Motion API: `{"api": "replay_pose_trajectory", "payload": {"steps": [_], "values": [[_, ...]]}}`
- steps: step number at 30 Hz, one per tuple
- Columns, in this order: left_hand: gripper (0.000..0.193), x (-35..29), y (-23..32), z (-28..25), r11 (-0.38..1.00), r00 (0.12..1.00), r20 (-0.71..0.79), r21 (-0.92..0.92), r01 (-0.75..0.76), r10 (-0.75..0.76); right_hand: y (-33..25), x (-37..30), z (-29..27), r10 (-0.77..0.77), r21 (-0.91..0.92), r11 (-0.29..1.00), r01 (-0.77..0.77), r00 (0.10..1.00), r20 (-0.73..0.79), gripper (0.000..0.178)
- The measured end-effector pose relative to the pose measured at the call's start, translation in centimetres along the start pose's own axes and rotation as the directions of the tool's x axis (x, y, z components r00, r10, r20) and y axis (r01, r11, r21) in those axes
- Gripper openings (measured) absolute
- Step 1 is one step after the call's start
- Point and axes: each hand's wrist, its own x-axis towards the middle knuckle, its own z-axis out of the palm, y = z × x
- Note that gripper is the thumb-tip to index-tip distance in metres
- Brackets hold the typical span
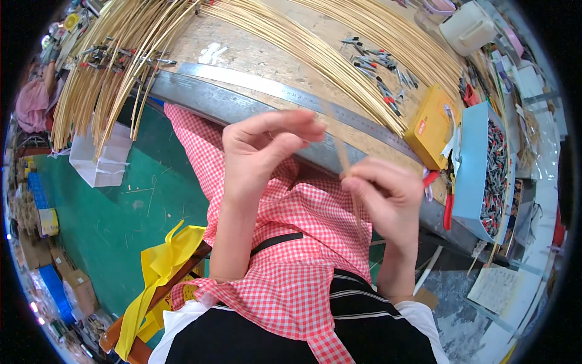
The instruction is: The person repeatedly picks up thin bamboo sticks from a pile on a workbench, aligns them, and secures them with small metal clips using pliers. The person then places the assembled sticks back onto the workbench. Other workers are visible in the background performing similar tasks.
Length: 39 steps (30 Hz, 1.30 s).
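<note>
Over my lap, my right hand (383, 189) pinches a thin, light-brown strip (343, 151) between thumb and fingers. This strip looks like bamboo or cane. It stands nearly upright and blurred, its upper part passing close to my left fingertips and its lower end hanging below my right hand. My left hand (270, 141) is raised to the left of it, fingers stretched forward and the thumb apart from them, with nothing visible in its grasp. Beneath both hands lies a red-and-white checked apron (297, 224). Just beyond them runs a long metal ruler (273, 87) along the workbench.
Long bamboo strips (303, 45) spread across the bench (248, 51); a clipped bundle (115, 67) overhangs its left side. Small black-and-red clips (382, 64) lie scattered. On the right are a yellow box (429, 130), a light-blue box (470, 176) full of clips and red-handled pliers (449, 203).
</note>
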Motion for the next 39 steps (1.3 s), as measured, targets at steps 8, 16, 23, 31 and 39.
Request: {"api": "replay_pose_trajectory", "payload": {"steps": [8,16,23,31,39], "values": [[0.022,2.3,2.3,4.9,0.843,0.902,0.401,0.419,-0.338,0.162,-3.0,3.3,-0.9,-0.230,0.125,0.945,0.302,0.887,-0.400,0.005],[0.018,4.0,3.9,6.2,0.738,0.827,0.461,0.424,-0.525,0.323,-4.4,3.9,-1.2,-0.318,0.074,0.913,0.401,0.814,-0.486,0.011],[0.020,5.1,5.4,7.0,0.695,0.766,0.502,0.378,-0.612,0.402,-5.7,4.5,-1.8,-0.437,-0.029,0.871,0.491,0.745,-0.503,0.010],[0.018,5.0,2.6,4.9,0.763,0.826,0.479,0.402,-0.507,0.297,-3.6,3.9,-0.7,-0.289,-0.035,0.949,0.312,0.824,-0.487,0.007],[0.015,4.0,-0.5,3.4,0.802,0.871,0.465,0.453,-0.388,0.159,-0.2,2.8,-0.3,-0.167,0.019,0.981,0.193,0.889,-0.427,0.008]]}}
